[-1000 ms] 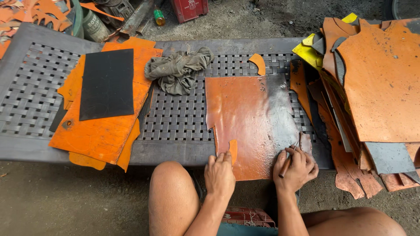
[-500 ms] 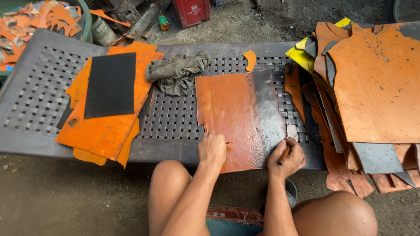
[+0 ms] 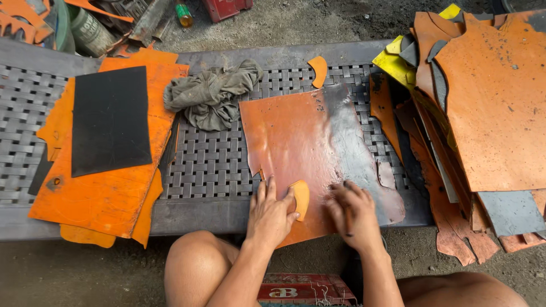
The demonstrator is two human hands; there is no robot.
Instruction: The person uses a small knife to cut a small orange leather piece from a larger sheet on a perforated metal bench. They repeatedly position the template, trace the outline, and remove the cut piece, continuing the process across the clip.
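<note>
A large orange-brown leather sheet [image 3: 296, 136], dark grey along its right side, lies flat on a woven metal bench [image 3: 210, 170]. My left hand [image 3: 272, 215] rests on the sheet's near edge, thumb and fingers holding a small curved orange leather piece [image 3: 301, 199] against it. My right hand [image 3: 354, 215] presses down on the sheet just to the right, fingers curled over a slim dark tool [image 3: 345, 224] that is mostly hidden. The two hands are a few centimetres apart.
A black sheet [image 3: 111, 119] lies on orange leather sheets [image 3: 96, 193] at the left. A grey rag [image 3: 211, 95] and a small orange offcut [image 3: 319, 70] sit behind. A tall stack of leather [image 3: 495, 102] fills the right. Bottles and scrap lie beyond the bench; a red box [image 3: 301, 291] is between my knees.
The leather sheet has shifted slightly on the bench. My left hand now holds a small curved orange piece at the sheet's near edge. My right hand has moved left, closer to my left hand.
</note>
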